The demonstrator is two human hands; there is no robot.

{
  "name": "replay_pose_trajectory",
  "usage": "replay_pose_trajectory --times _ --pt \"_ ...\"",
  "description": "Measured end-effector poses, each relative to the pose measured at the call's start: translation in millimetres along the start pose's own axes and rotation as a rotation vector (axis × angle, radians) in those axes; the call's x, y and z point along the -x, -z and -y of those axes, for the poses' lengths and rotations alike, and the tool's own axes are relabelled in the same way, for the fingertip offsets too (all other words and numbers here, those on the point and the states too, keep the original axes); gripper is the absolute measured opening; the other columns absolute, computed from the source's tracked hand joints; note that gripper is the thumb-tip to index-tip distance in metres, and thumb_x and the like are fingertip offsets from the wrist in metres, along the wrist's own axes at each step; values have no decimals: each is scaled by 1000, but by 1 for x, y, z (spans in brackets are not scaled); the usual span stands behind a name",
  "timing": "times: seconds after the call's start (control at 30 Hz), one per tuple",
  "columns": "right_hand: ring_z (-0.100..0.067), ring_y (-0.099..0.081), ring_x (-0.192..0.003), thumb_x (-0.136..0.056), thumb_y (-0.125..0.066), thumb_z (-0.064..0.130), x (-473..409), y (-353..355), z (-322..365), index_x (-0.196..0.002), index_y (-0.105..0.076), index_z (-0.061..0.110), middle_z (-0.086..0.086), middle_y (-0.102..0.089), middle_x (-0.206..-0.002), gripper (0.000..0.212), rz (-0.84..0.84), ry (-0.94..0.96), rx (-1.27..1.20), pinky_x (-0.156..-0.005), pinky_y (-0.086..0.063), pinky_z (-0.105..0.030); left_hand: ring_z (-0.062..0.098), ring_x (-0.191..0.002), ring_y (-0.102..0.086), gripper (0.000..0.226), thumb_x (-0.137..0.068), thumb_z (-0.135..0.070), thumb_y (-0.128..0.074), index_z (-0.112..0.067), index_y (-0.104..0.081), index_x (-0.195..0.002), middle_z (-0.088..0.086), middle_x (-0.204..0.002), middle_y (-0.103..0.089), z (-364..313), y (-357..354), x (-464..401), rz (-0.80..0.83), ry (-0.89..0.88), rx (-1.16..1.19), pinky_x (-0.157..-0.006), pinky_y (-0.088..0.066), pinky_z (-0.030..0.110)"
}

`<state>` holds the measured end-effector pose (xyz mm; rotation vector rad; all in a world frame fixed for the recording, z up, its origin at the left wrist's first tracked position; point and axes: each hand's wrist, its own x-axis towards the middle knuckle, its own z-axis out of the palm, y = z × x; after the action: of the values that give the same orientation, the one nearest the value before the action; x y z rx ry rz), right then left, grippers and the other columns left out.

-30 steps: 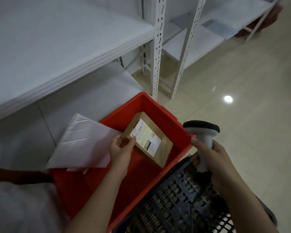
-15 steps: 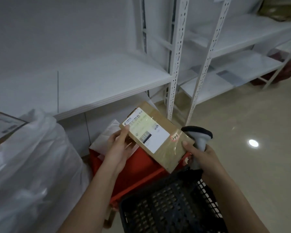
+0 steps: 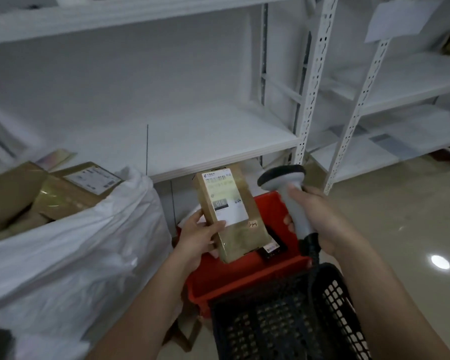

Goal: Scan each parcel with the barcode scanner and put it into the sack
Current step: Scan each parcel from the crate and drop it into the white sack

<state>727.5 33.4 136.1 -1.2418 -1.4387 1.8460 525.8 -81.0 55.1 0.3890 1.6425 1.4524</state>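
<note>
Several boxes already sit in the white sack [image 3: 70, 245] at left; beside it the left hand [image 3: 196, 236] clamps the labelled cardboard parcel [image 3: 230, 211] above the red crate [image 3: 247, 276]. Just right, the right hand [image 3: 320, 219] grips the barcode scanner [image 3: 287, 188], whose head seems to face away from the label, so the scan may well miss.

My left hand [image 3: 196, 236] grips brown parcel [image 3: 227, 210], label up, above red bin [image 3: 244, 279]. My right hand [image 3: 320, 219] grips barcode scanner [image 3: 287, 193], head at parcel's 2 o'clock. White sack [image 3: 70, 255] at 9 o'clock, boxes inside. Black basket [image 3: 291, 320] at 6 o'clock.
</note>
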Motion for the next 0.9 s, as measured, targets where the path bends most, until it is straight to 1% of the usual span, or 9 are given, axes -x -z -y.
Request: replay_pose_trajectory --times 0.13,0.2,0.27,0.33,0.4,0.53,0.63,0.77,0.9 --pt "-14 -58 -45 -98 -56 44 37 -26 39 -111 -60 8 -3 -64 -55 38 129 108 21 -43 -47 -26 15 -70 -73 47 -83 -10 -76 -22 -59 -125 3 -100 -76 -2 20 3 -7 13 21 -54 -54 29" --pt "-16 -58 -49 -98 -55 45 52 -35 52 -110 -61 8 -6 -64 -58 39 156 150 48 -51 -49 -31 14 -66 -71 45 -83 -8 -75 -20 -59 -124 2 -99 -75 -4 27 4 -21 21 48 -53 -54 28" --pt "-20 -58 -56 -98 -54 47 63 -42 62 -110 -60 9 -10 -66 -68 40 153 199 88 -63 -48 -38 13 -57 -66 45 -83 -6 -74 -17 -58 -125 3 -90 -74 -7 33 5 -29 14 63 -50 -50 27" --pt "-23 -58 -59 -99 -52 47 70 -46 69 -108 -60 8 -11 -65 -70 41 145 238 117 -68 -46 -41 14 -52 -59 47 -83 -7 -74 -16 -57 -126 4 -81 -72 -10 39 8 -37 4 37 -51 -45 29" --pt "-23 -57 -58 -100 -50 47 75 -49 74 -107 -60 6 -8 -63 -64 42 141 256 137 -67 -46 -41 16 -52 -58 47 -83 -8 -75 -18 -57 -126 7 -81 -71 -12 45 10 -46 -6 21 -54 -43 32" --pt "-24 -56 -59 -101 -49 45 85 -54 81 -109 -59 4 -11 -62 -69 43 148 277 153 -66 -46 -41 13 -58 -64 48 -83 -9 -75 -19 -57 -126 7 -96 -73 -19 52 11 -58 -43 -4 -52 -50 28" --pt "-23 -55 -57 -102 -48 45 91 -57 86 -109 -58 5 -13 -62 -71 41 142 285 157 -62 -46 -38 15 -64 -66 51 -82 -10 -76 -20 -55 -128 8 -102 -73 -24 54 12 -58 -57 5 -55 -51 29" --pt "-19 -54 -51 -102 -46 44 93 -59 91 -108 -58 6 -9 -59 -64 40 148 300 179 -55 -44 -33 18 -71 -68 47 -82 -9 -77 -23 -57 -122 8 -104 -73 -28 54 15 -51 -71 29 -55 -52 29" --pt "-22 -56 -60 -102 -48 41 84 -62 90 -108 -59 8 -12 -63 -85 36 180 313 150 -65 -48 -39 15 -68 -70 37 -82 -10 -77 -31 -59 -106 6 -99 -74 -28 58 22 -63 -77 40 -55 -54 28"
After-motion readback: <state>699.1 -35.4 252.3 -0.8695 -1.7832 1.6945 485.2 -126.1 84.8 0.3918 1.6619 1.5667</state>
